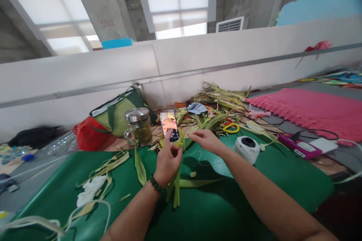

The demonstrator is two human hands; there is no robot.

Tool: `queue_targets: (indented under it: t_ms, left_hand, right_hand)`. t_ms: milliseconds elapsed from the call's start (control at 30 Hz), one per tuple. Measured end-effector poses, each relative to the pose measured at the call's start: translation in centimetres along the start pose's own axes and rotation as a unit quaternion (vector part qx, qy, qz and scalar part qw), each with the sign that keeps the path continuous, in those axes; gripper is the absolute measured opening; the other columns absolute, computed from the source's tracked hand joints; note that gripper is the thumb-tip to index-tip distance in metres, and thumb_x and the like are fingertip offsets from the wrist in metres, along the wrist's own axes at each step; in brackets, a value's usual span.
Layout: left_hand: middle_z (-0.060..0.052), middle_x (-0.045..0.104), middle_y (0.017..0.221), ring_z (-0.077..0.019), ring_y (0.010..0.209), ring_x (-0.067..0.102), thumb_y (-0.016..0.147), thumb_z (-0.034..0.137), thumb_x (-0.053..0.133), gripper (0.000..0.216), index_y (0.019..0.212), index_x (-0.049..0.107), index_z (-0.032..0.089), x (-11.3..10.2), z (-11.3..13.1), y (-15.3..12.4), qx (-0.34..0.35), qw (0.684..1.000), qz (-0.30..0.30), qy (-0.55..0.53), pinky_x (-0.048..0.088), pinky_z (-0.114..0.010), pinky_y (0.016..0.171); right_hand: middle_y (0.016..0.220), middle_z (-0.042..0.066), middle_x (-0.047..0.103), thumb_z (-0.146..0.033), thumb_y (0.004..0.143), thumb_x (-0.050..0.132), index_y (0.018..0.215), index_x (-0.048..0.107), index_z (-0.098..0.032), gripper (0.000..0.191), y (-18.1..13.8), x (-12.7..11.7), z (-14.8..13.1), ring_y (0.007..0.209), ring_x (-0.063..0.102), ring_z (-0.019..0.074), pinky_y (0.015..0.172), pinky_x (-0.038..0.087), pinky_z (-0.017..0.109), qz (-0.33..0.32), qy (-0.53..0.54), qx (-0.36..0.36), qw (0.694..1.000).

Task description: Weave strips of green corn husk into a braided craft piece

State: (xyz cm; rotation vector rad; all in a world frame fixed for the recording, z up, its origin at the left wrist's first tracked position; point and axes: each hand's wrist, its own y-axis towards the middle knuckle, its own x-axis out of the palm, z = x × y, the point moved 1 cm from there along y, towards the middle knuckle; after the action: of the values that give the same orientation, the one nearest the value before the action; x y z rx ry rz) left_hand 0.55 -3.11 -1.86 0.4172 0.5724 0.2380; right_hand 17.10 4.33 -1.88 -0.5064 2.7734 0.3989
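Observation:
My left hand [167, 162], with a dark bead bracelet on its wrist, reaches over a lit phone [169, 125]. Its index finger is stretched out over the lower part of the screen; whether it touches cannot be told. Thumb and index stand apart. Green corn husk strips [177, 190] stick out below that hand. A yellow-green husk piece [181, 139] lies around the phone's lower end. To the right, my right hand [207, 141] hovers with its fingertips drawn together beside the husks; what they hold, if anything, is hidden. Thin white thread [200, 158] curls on the green mat between the hands.
A thread spool [247, 150] stands on the green mat [237, 203]. Yellow-handled scissors [231, 127] lie by a husk pile [220, 98]. A lidded glass jar [138, 126] is left of the phone. A magenta power strip [299, 146] and pink cloth [308, 111] lie right.

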Motion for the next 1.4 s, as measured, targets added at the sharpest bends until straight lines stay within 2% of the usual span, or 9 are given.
queue_targets:
  t_ms: [300,500,667,767,967,1100,1167,1267,1400]
  left_hand:
    - [0.003,0.060,0.067,-0.0135,0.060,0.056,0.077,0.013,0.049,0.064,0.139,0.035,0.021,0.7,-0.3,-0.7,0.053,0.994,-0.035,0.093,0.044,-0.025,0.062]
    - [-0.007,0.062,0.112,-0.0188,0.100,0.058,0.067,-0.001,0.042,0.060,0.119,0.060,0.021,0.8,0.0,-0.4,0.104,0.984,-0.117,0.081,0.046,-0.032,0.087]
    - [-0.007,0.066,0.094,-0.0186,0.088,0.061,0.068,0.001,0.043,0.041,0.096,0.069,0.016,0.4,-0.3,0.0,0.067,0.982,-0.161,0.072,0.048,-0.030,0.078]
    - [-0.009,0.064,0.093,-0.0188,0.080,0.060,0.080,0.020,0.049,0.024,0.083,0.072,0.016,0.3,-0.6,0.2,0.043,0.976,-0.193,0.089,0.047,-0.027,0.063]
    - [-0.009,0.063,0.099,-0.0239,0.093,0.059,0.077,0.021,0.054,0.016,0.073,0.070,0.018,-0.3,-1.5,0.9,0.080,0.961,-0.194,0.182,0.046,-0.037,0.081]
    - [-0.010,0.063,0.117,-0.0286,0.115,0.050,0.078,0.017,0.054,0.015,0.068,0.065,0.018,-0.6,-1.7,1.3,0.166,0.944,-0.214,0.189,0.035,-0.045,0.099]
    - [-0.009,0.067,0.102,-0.0264,0.106,0.054,0.082,0.019,0.051,0.018,0.071,0.064,0.018,-0.7,-1.4,1.4,0.188,0.935,-0.245,0.174,0.037,-0.044,0.095]
    - [-0.007,0.066,0.081,-0.0233,0.085,0.056,0.085,0.026,0.050,0.022,0.070,0.063,0.017,-0.8,-0.9,1.4,0.173,0.934,-0.267,0.163,0.042,-0.039,0.082]
    - [-0.006,0.064,0.079,-0.0202,0.080,0.057,0.083,0.028,0.052,0.020,0.072,0.063,0.016,-0.5,-1.0,1.3,0.120,0.942,-0.297,0.097,0.044,-0.033,0.075]
  right_hand:
    - [0.050,-0.003,0.055,-0.045,0.066,0.070,0.056,0.060,-0.013,0.035,-0.8,2.3,-0.2,0.040,0.045,0.0057,0.039,0.035,0.018,-0.130,0.077,0.042,0.988]
    - [0.050,-0.004,0.054,-0.031,0.071,0.062,0.062,0.063,-0.013,0.020,-1.0,1.1,-0.5,0.041,0.041,0.0057,0.040,0.032,0.017,-0.168,0.018,0.026,0.985]
    - [0.051,-0.004,0.054,-0.020,0.074,0.058,0.061,0.063,-0.012,0.016,-1.1,0.5,-0.7,0.046,0.042,0.0057,0.044,0.031,0.017,-0.210,-0.036,0.010,0.977]
    - [0.051,-0.004,0.054,-0.018,0.074,0.059,0.062,0.065,-0.011,0.015,-0.9,0.5,-0.7,0.048,0.043,0.0061,0.046,0.031,0.017,-0.201,-0.097,-0.034,0.974]
    - [0.071,0.001,0.067,-0.020,0.081,0.059,0.081,0.071,-0.013,0.013,-2.7,1.1,-3.2,0.066,0.057,0.0112,0.059,0.039,0.019,-0.089,-0.241,-0.132,0.957]
    - [0.103,0.005,0.069,-0.024,0.088,0.051,0.108,0.066,-0.019,0.026,-4.0,-4.4,-6.9,0.091,0.062,0.0155,0.079,0.045,0.024,0.032,-0.299,-0.197,0.933]
    - [0.097,0.003,0.071,-0.021,0.087,0.048,0.104,0.069,-0.021,0.027,-2.9,-9.3,-7.1,0.085,0.064,0.0153,0.078,0.046,0.024,0.034,-0.363,-0.129,0.922]
    - [0.089,0.005,0.073,-0.009,0.076,0.052,0.090,0.074,-0.019,0.028,-0.1,-15.5,-4.3,0.081,0.064,0.0183,0.075,0.047,0.025,-0.063,-0.497,0.074,0.863]
    - [0.088,0.007,0.073,-0.001,0.067,0.052,0.091,0.074,-0.016,0.036,2.2,-17.0,1.5,0.083,0.065,0.0207,0.076,0.047,0.026,-0.108,-0.522,0.113,0.838]
